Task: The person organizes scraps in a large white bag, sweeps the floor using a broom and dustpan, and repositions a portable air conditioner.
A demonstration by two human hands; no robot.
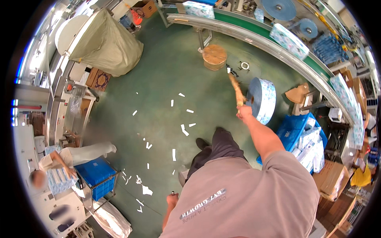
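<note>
My right hand point(243, 112) is stretched forward and closed round the near end of a long, tan, tapering straw-like stick point(235, 87). Its far end points away over the green floor, beside a large roll of blue-and-white patterned film point(266, 101). Low at my left side, my left hand point(172, 199) is closed, and a small dark end shows above its fingers. What that belongs to is hidden. By my left leg a pale grey thing point(183, 177) shows in part. Several white paper scraps point(174, 154) lie scattered on the floor ahead and to the left.
A conveyor point(254, 39) carrying patterned packs curves along the far right. Before it stands a wooden spool point(214, 57). At right are a blue crate point(293, 129) of packs and a cardboard box point(331, 179). On the left, a person point(63, 158) holds packs near another blue crate point(97, 176).
</note>
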